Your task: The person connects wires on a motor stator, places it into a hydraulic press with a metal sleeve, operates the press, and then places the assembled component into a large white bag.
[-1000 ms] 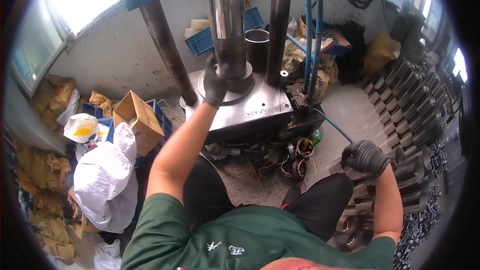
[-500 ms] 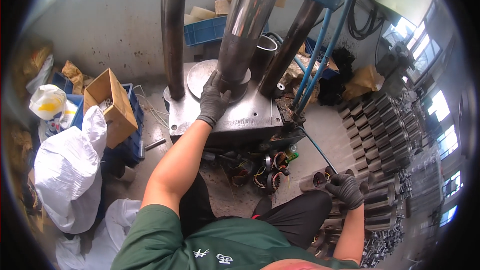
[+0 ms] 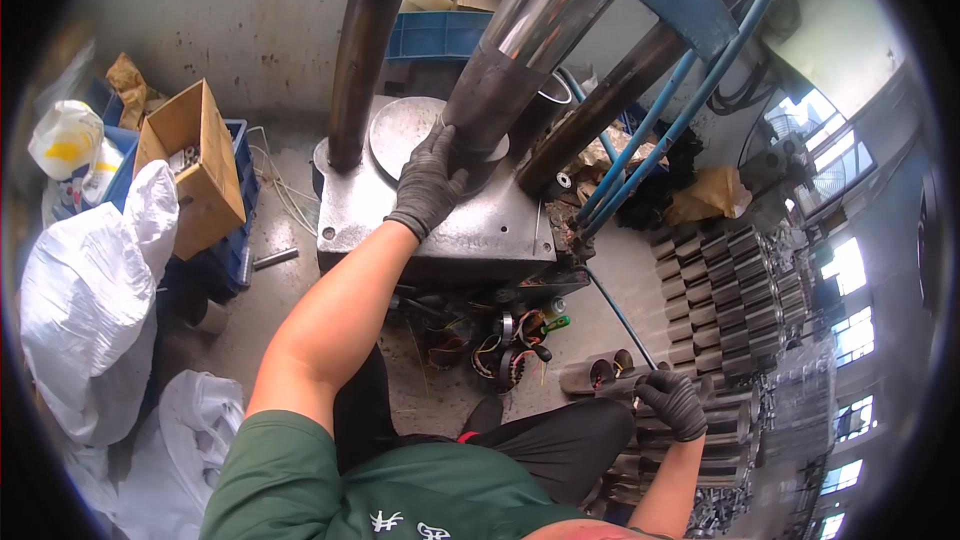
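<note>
Metal tube: the tall tube [image 3: 497,90], shiny at the top and dark lower down, stands on the press base [image 3: 440,237], right of its middle; its foot is at the right side of a round plate [image 3: 397,130], and the hand partly hides where they meet.
Left hand: the gloved left hand [image 3: 432,185] is open, fingers laid against the tube's lower side, reaching over the base's front edge.
Right hand: the gloved right hand [image 3: 673,403] is closed around the end of a thin rod [image 3: 618,312], beyond the base's right front corner.
Posts: one dark post [image 3: 368,55] at the base's left side, another [image 3: 600,105] at its right.
Floor, front: wire coils [image 3: 512,368] and a green bottle [image 3: 557,323].
Floor, left: a brown box [image 3: 218,202] near a white sack [image 3: 82,310].
Floor, right: rows of metal pipes [image 3: 735,290].
</note>
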Motion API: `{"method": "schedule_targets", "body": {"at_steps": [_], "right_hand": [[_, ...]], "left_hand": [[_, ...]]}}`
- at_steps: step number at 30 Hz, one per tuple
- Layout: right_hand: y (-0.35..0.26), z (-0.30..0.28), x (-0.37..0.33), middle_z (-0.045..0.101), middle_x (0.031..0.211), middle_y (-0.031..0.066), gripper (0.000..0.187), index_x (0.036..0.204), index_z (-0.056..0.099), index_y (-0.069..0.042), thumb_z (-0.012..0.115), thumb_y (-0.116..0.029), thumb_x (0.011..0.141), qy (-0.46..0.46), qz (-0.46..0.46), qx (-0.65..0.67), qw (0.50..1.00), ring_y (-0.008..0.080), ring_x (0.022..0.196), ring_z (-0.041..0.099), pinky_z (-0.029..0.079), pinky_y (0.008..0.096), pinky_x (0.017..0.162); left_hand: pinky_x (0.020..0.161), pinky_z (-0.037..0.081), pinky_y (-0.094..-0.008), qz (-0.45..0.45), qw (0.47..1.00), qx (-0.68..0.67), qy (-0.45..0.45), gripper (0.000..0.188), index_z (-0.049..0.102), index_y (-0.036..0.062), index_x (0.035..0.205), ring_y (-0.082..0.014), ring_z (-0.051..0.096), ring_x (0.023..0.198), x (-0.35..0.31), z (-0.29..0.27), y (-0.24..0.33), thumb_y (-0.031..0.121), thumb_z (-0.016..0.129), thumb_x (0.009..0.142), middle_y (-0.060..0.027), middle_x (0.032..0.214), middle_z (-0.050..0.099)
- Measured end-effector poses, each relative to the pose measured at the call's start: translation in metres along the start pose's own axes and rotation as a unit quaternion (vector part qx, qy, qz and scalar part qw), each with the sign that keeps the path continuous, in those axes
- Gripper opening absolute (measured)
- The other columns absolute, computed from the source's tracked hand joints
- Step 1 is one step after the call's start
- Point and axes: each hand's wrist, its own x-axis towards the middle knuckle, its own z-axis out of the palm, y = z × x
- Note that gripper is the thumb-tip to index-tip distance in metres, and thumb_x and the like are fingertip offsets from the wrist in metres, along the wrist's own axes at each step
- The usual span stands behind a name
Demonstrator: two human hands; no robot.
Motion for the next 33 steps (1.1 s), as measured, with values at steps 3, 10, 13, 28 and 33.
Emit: {"method": "schedule_targets", "body": {"at_steps": [3,10,13,28,33], "right_hand": [[0.001,-0.007,0.000,0.068,0.072,0.0058,0.019,0.088,0.073,0.002,0.073,-0.016,0.091,-0.012,0.030,0.029,0.999,0.0139,0.066,0.060,0.048,0.0318,0.063],[0.001,-0.020,0.010,0.075,0.093,0.0106,0.013,0.100,0.076,-0.001,0.069,-0.007,0.091,0.027,0.062,0.137,0.988,0.0167,0.080,0.068,0.054,0.0305,0.075],[0.007,-0.018,0.009,0.076,0.095,0.0090,0.014,0.099,0.077,-0.005,0.068,-0.009,0.090,-0.023,0.048,0.047,0.997,0.0184,0.084,0.070,0.055,0.0306,0.078],[0.007,-0.007,0.000,0.075,0.092,0.0081,0.020,0.102,0.075,0.001,0.063,0.000,0.085,-0.059,0.004,0.027,0.998,0.0141,0.086,0.069,0.055,0.0296,0.080],[0.019,-0.006,0.005,0.074,0.101,0.0064,0.031,0.116,0.071,-0.001,0.068,0.005,0.085,0.008,0.008,0.110,0.994,0.0144,0.090,0.067,0.055,0.0301,0.083]], "left_hand": [[0.117,0.041,-0.0446,0.039,0.995,-0.030,0.082,0.078,0.044,0.0021,0.150,-0.0395,0.048,0.137,-0.012,-0.009,0.017,0.014,0.076,0.080,-0.0206,0.154,0.046],[0.116,0.041,-0.0456,0.022,0.997,-0.008,0.078,0.078,0.042,0.0029,0.151,-0.0399,0.049,0.136,-0.013,-0.014,0.020,0.017,0.076,0.082,-0.0198,0.157,0.043],[0.118,0.040,-0.0433,0.013,0.997,-0.021,0.071,0.081,0.040,0.0059,0.154,-0.0386,0.048,0.138,-0.013,-0.014,0.023,0.014,0.076,0.082,-0.0201,0.155,0.045],[0.117,0.041,-0.0431,0.014,0.998,-0.017,0.057,0.080,0.040,0.0046,0.154,-0.0393,0.049,0.137,-0.014,-0.015,0.022,0.014,0.076,0.083,-0.0216,0.154,0.045],[0.117,0.041,-0.0433,0.014,0.999,-0.013,0.051,0.080,0.040,0.0045,0.153,-0.0398,0.050,0.136,-0.015,-0.018,0.021,0.014,0.076,0.082,-0.0217,0.154,0.045]]}}
